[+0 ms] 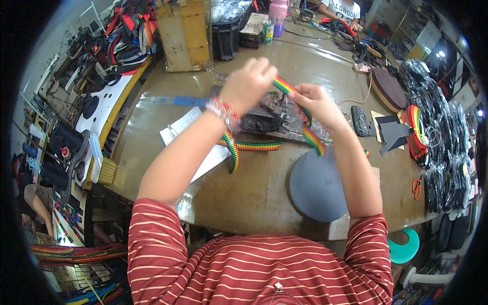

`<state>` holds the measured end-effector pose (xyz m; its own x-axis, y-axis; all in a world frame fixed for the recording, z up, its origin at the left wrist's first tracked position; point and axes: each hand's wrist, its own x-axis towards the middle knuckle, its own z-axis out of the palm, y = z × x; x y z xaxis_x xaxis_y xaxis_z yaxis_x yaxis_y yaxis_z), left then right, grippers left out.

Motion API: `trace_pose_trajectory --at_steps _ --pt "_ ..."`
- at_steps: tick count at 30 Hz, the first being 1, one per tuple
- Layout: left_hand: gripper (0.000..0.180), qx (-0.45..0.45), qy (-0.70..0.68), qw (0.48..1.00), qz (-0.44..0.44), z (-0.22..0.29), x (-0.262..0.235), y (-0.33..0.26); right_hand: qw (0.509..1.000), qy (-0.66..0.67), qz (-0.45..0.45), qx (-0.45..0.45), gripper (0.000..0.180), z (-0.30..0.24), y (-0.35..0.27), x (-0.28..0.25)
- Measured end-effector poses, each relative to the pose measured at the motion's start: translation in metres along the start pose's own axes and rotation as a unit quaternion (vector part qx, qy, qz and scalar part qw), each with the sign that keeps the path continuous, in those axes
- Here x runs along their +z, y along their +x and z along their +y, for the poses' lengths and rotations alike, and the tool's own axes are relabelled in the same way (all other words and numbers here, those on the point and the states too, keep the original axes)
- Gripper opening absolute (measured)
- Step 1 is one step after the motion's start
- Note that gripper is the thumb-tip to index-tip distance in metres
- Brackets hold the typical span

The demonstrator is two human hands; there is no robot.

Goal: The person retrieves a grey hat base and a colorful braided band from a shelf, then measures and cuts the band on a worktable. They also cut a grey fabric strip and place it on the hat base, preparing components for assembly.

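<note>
A woven strap [285, 85] with green, yellow and red stripes runs taut between my two raised hands. My left hand [250, 80], slightly blurred, is closed on one end of this span, with a beaded bracelet at its wrist. My right hand [316, 103] pinches the strap between thumb and fingers, and a striped tail [313, 140] hangs below it. Below my left wrist another striped length [232, 151] curls downward, beside a straight piece [259, 146] on the table; whether they join is hidden. Under my hands lies a dark, worn fixture [262, 123].
A grey round disc [315, 188] lies near the front edge, white paper [207, 165] to the left. At right are orange-handled scissors [416, 189], a brown round pad [388, 90] and plastic-wrapped bundles [439, 137]. A taped box [184, 38] and bottle [277, 19] stand behind; a person [341, 9] sits beyond.
</note>
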<state>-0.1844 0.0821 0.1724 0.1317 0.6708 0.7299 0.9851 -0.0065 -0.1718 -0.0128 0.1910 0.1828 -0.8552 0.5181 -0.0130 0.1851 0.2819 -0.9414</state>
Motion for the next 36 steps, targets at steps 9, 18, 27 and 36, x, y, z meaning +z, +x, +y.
trace_pose_trajectory --at_steps 9,18,27,36 --pt "0.005 -0.169 -0.013 0.958 -0.232 -0.012 0.091 -0.043 0.963 -0.266 -0.005 0.048 0.026 0.015 -0.013 -0.038" --pt "0.031 -0.060 0.236 0.926 -0.289 -0.012 0.113 -0.050 0.954 -0.296 0.008 0.046 0.038 0.034 -0.012 -0.030" --pt "0.016 -0.101 0.083 0.942 -0.308 -0.026 0.105 -0.038 0.961 -0.258 0.002 0.097 0.044 0.083 -0.006 -0.024" --pt "0.012 -0.074 0.076 0.940 -0.324 -0.030 0.097 -0.034 0.974 -0.185 0.010 0.128 0.044 0.109 -0.008 -0.020"
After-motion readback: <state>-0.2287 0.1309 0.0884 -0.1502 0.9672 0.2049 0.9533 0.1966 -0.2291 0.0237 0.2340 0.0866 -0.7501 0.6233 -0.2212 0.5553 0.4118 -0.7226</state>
